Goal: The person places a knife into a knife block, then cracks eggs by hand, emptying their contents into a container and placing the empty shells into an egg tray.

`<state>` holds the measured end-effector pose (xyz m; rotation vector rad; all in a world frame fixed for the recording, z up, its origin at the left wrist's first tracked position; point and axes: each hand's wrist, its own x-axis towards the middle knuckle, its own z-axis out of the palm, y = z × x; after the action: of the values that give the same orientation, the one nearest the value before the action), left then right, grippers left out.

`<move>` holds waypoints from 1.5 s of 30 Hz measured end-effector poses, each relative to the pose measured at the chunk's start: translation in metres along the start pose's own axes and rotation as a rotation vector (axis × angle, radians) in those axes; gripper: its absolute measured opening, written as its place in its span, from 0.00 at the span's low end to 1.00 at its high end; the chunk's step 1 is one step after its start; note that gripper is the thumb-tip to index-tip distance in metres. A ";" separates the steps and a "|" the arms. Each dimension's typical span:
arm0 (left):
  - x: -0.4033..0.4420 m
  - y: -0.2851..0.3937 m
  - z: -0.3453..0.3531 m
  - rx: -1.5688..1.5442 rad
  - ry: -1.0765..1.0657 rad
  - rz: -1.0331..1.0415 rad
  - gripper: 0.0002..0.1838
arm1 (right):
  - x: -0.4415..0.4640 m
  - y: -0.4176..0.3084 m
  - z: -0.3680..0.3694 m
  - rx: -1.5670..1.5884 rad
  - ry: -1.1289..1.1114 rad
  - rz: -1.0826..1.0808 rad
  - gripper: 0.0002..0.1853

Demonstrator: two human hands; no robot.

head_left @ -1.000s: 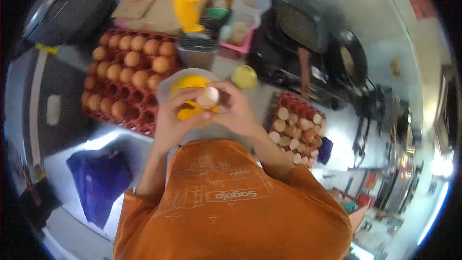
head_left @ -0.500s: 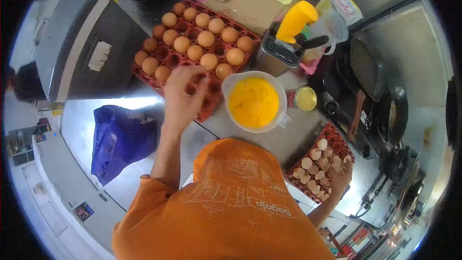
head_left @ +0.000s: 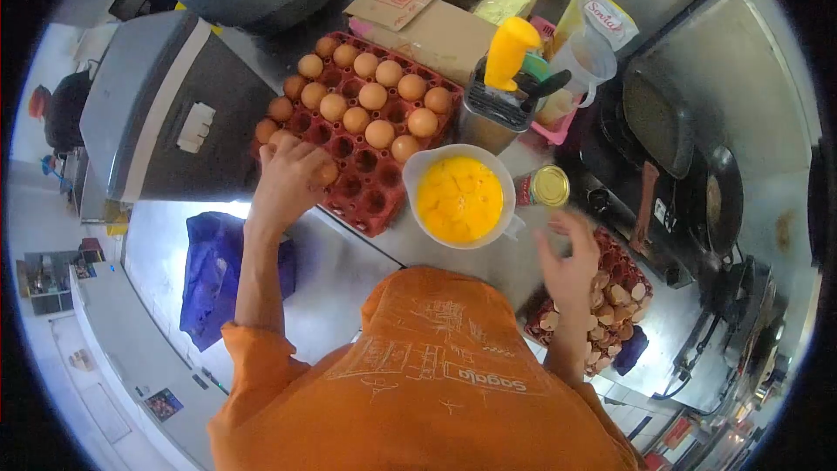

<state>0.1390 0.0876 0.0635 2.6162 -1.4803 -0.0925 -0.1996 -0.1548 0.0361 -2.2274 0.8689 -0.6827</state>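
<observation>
My left hand (head_left: 292, 181) is at the front left corner of the red egg tray (head_left: 375, 201), its fingers curled around a brown egg (head_left: 325, 174). Another egg (head_left: 279, 138) sits by the knuckles, partly covered. Several brown eggs (head_left: 372, 97) stand in the far rows of this tray; several front pockets are bare. A white pouring jug (head_left: 414, 176) holds cracked eggs (head_left: 460, 201) with bright yolks. To its right, my right hand (head_left: 568, 263) is open with fingers apart and nothing in them. Under that wrist is a second red tray with broken eggshells (head_left: 621, 301).
A small tin (head_left: 551, 186) stands right of the jug. Behind are a metal container with a yellow-handled tool (head_left: 513, 39), a clear jug (head_left: 582, 61) and cardboard (head_left: 436, 30). Pans (head_left: 658, 122) lie at right. A grey box (head_left: 196, 109) and purple bag (head_left: 218, 275) are at left.
My left hand has moved left along the egg tray and closed on an egg. The right hand has left the eggshell tray, moving up and left toward the jug.
</observation>
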 end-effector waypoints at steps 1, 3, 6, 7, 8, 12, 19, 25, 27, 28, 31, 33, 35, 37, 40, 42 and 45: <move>0.000 0.003 -0.007 0.001 0.000 0.016 0.20 | 0.000 -0.010 0.006 0.038 -0.053 -0.017 0.21; 0.000 0.014 -0.025 -0.109 0.044 -0.014 0.24 | -0.001 -0.015 0.024 0.151 -0.062 -0.061 0.21; 0.004 0.040 -0.021 -0.611 0.034 -0.080 0.27 | 0.005 -0.039 0.039 0.353 -0.109 -0.186 0.23; 0.008 0.058 -0.020 -0.659 0.043 0.044 0.27 | 0.012 -0.054 0.041 0.339 -0.108 -0.182 0.23; 0.011 0.080 -0.016 -0.907 -0.076 -0.024 0.28 | 0.020 -0.070 0.042 0.375 -0.133 -0.274 0.24; 0.020 0.128 -0.005 -1.078 -0.128 0.071 0.35 | 0.030 -0.063 0.059 0.430 -0.166 -0.369 0.23; 0.030 0.132 0.040 -1.214 0.047 0.131 0.25 | 0.033 -0.015 0.042 1.190 -0.337 0.564 0.15; 0.033 0.147 0.082 -0.599 0.302 0.317 0.14 | 0.014 -0.010 0.044 -0.146 -0.261 -0.371 0.17; 0.034 0.148 0.085 -0.562 0.323 0.325 0.14 | 0.008 -0.010 0.045 -0.135 -0.214 -0.374 0.19; 0.034 0.148 0.082 -0.557 0.328 0.322 0.14 | 0.008 -0.010 0.047 -0.139 -0.217 -0.373 0.19; 0.033 0.148 0.081 -0.551 0.319 0.328 0.15 | 0.010 -0.006 0.049 -0.242 -0.239 -0.382 0.20; 0.034 0.148 0.081 -0.551 0.309 0.329 0.15 | 0.011 -0.004 0.049 -0.180 -0.178 -0.429 0.21; 0.035 0.147 0.081 -0.543 0.326 0.337 0.15 | 0.011 -0.008 0.050 -0.219 -0.189 -0.431 0.21; 0.035 0.147 0.082 -0.539 0.329 0.338 0.15 | 0.010 -0.008 0.051 -0.253 -0.197 -0.434 0.21; 0.036 0.147 0.082 -0.532 0.329 0.327 0.15 | 0.007 0.000 0.055 -0.193 -0.177 -0.431 0.22; 0.035 0.147 0.082 -0.531 0.325 0.317 0.15 | 0.004 0.001 0.057 -0.188 -0.133 -0.438 0.22; 0.036 0.147 0.084 -0.531 0.329 0.324 0.17 | 0.007 0.002 0.057 -0.243 -0.162 -0.434 0.22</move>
<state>0.0228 -0.0250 0.0024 1.8568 -1.4859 -0.0151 -0.1586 -0.1393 -0.0014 -2.6848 0.4048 -0.6005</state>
